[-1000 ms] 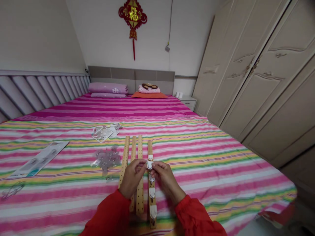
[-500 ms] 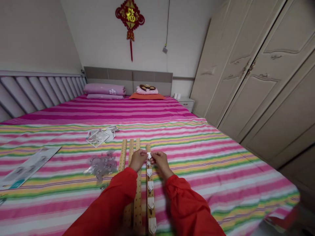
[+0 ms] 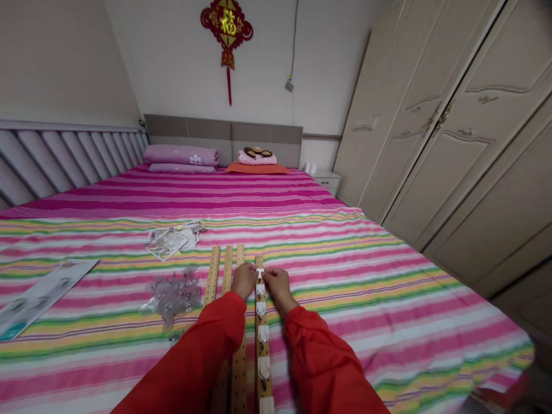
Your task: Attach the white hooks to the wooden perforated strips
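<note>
Several perforated wooden strips lie side by side on the striped bed cover point(image 3: 388, 287). The rightmost strip point(image 3: 262, 351) carries a row of small white hooks point(image 3: 263, 333). My left hand point(image 3: 244, 280) and my right hand point(image 3: 276, 283) meet at the strip's far end, fingers pinched together on one white hook point(image 3: 260, 274) held against the wood. Both arms are in red sleeves. The other strips point(image 3: 213, 273) lie bare just left of my left hand.
A heap of clear loose hooks point(image 3: 172, 293) lies left of the strips, with opened plastic packets point(image 3: 168, 240) beyond it and a long card package point(image 3: 38, 294) at far left. Pillows point(image 3: 181, 156) rest by the headboard. A wardrobe point(image 3: 452, 132) stands along the right.
Both hands have moved away from me along the rightmost strip to its far end, carrying the white hook with them. The view has tilted slightly.
</note>
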`<state>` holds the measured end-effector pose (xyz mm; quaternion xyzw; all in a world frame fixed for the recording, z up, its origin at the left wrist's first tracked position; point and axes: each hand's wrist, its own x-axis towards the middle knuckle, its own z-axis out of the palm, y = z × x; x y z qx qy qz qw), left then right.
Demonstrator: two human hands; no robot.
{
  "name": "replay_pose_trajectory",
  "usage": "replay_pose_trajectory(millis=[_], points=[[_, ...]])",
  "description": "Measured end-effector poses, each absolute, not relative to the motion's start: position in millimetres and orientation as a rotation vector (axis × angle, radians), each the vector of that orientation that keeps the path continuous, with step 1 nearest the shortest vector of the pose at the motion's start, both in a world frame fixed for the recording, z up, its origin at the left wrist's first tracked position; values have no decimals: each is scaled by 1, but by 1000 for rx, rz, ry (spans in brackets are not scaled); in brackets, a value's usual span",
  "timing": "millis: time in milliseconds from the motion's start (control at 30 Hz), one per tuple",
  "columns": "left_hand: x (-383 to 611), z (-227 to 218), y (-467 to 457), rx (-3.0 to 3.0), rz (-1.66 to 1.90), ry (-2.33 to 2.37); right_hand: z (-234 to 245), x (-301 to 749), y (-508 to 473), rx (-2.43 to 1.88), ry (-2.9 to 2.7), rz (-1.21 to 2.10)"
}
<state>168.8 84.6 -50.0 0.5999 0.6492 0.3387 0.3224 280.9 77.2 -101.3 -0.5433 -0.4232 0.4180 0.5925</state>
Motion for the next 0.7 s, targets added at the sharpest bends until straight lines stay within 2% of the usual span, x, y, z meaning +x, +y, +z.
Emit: replay_pose_trajectory(millis=[700], points=[[173,-45,78,1647,794,1803,-118,282,83,-1311,-935,969]])
